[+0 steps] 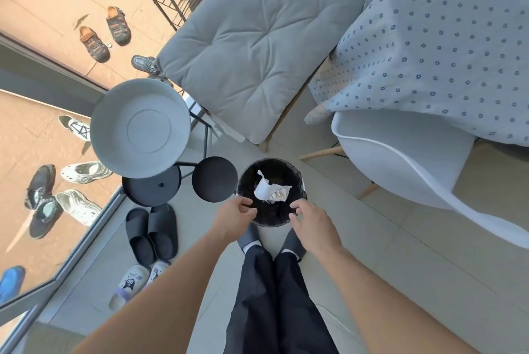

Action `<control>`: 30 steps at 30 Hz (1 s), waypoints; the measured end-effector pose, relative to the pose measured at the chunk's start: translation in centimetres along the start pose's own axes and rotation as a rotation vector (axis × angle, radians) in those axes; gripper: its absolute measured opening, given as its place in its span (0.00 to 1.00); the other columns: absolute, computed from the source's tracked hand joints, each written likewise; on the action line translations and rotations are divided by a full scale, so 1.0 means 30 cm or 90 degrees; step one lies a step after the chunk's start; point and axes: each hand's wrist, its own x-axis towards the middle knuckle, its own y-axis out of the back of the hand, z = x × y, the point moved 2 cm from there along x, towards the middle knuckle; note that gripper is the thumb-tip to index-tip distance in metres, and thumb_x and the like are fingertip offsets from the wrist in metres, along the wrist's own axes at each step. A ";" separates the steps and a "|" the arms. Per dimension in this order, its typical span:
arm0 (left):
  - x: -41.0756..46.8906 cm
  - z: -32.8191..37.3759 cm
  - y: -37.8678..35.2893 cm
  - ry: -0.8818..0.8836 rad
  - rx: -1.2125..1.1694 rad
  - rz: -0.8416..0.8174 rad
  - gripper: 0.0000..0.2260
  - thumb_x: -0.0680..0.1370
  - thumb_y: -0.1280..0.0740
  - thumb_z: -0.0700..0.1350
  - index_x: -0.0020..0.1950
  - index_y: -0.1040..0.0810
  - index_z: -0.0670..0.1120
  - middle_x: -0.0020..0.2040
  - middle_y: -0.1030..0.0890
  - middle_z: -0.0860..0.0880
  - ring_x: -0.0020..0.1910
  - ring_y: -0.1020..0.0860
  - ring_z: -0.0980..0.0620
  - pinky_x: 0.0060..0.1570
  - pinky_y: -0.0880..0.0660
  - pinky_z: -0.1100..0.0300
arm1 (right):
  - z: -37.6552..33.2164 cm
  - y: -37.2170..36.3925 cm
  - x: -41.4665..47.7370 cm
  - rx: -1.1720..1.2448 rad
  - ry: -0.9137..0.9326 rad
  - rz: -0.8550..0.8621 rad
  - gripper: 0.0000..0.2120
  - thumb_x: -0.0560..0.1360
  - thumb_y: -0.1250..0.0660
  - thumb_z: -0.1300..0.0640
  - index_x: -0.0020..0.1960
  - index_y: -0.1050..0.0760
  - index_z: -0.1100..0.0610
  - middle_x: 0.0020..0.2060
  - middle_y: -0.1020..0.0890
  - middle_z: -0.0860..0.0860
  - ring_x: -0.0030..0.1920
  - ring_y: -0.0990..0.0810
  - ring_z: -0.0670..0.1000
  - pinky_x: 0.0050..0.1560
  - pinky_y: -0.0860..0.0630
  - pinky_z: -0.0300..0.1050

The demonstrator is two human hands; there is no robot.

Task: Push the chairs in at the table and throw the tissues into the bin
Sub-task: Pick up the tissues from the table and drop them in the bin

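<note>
My forearms reach down over my legs, my left hand (pixel 234 217) and right hand (pixel 310 222) hovering at the near rim of the black bin (pixel 297 179) so anything let go falls inside. Fingers of both are loosely apart, holding nothing. The crumpled white tissues (pixel 270 190) lie in the bin, on its dark liner. The white chair (pixel 406 170) sits tucked under the tablecloth's edge.

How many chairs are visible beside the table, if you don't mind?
2: a grey-cushioned chair at the table's far side, a white shell chair nearer the bin. Others may be hidden.
</note>
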 end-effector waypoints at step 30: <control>-0.779 0.642 0.402 -0.282 0.068 0.000 0.11 0.81 0.31 0.46 0.62 0.17 0.45 0.54 0.13 0.47 0.52 0.14 0.47 0.52 0.19 0.52 | -0.246 0.797 -0.677 0.051 0.003 0.255 0.11 0.84 0.37 0.51 0.64 0.24 0.52 0.59 0.20 0.50 0.59 0.20 0.53 0.57 0.22 0.51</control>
